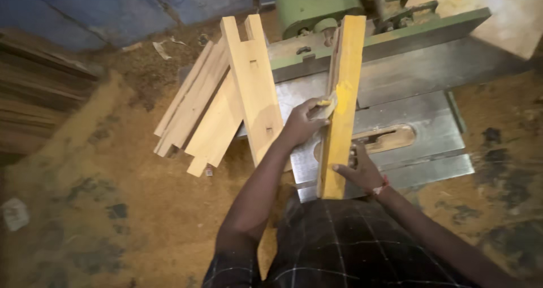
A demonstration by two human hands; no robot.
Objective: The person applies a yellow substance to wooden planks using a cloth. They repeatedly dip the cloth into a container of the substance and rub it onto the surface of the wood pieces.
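I see no packages, labels, signs or screens around me here, neither on the machine I work at nor on the sawdust-covered floor beside it

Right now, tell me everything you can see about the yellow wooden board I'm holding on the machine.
The yellow board is a long, narrow plank of sawn wood, yellow on its face and bare along its left edge. It lies lengthwise across the grey metal machine table. The left hand grips its left edge mid-length; the right hand presses its near end.
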